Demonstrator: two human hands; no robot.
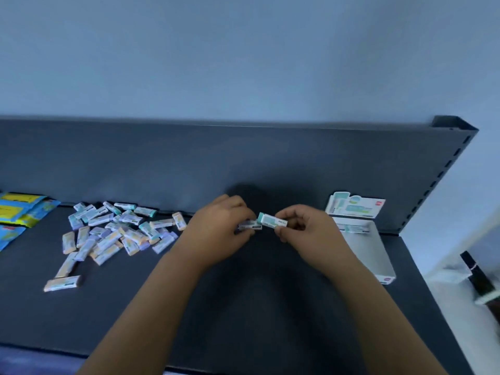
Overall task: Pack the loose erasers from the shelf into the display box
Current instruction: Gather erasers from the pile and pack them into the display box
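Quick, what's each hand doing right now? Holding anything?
Left hand: closed, pinching a pale eraser.
Right hand: closed, pinching a teal-tipped eraser.

Two bare hands meet above a dark shelf. The left hand holds one small eraser; the right hand pinches a white and teal eraser, the two erasers end to end. A heap of loose erasers lies to the left, near blue and yellow packets. An open display box sits at right.
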